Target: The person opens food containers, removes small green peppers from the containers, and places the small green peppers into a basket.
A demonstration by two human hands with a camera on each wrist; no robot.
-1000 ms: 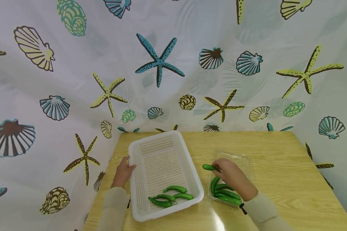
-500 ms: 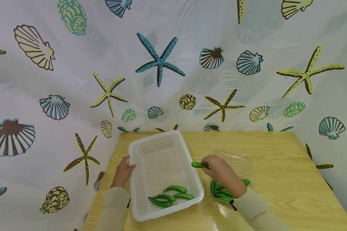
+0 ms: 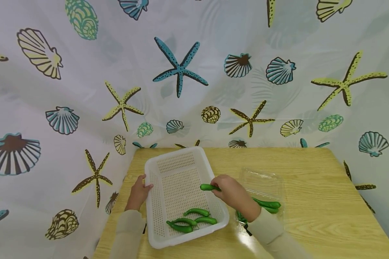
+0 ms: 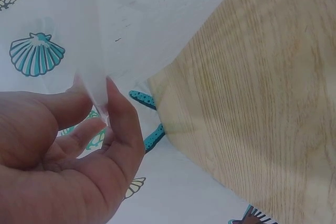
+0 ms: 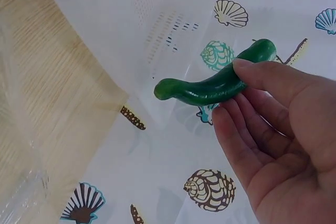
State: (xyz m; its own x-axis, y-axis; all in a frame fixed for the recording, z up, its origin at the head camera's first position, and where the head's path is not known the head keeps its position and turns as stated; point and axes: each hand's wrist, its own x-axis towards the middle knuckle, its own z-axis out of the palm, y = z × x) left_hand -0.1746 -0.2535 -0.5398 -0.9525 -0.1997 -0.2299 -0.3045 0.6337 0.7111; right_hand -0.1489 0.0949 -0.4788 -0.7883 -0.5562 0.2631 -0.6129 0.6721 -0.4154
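Observation:
My left hand [image 3: 138,193] pinches the left rim of a white perforated plastic basket [image 3: 218,192]; in the left wrist view thumb and fingers [image 4: 123,124] close on that thin rim. Between the thumb and fingers of my right hand [image 3: 228,191] is a green chili pepper [image 5: 205,91], held over the basket's right side. Curved and glossy, it pokes out beyond the fingertips. Several green chili peppers [image 3: 197,211] lie at the near end inside the basket. To the right, more chili peppers [image 3: 270,205] sit in a clear plastic clamshell box [image 3: 262,180], partly hidden by my right forearm.
Everything stands on a wood-grain table [image 3: 317,198]. A white curtain [image 3: 194,118] printed with shells and starfish rises behind the table and along its sides. The clamshell's lid is folded back toward the far side.
My right hand has carried the chili pepper leftward from the clamshell box to above the basket. The left hand and the basket have stayed in place.

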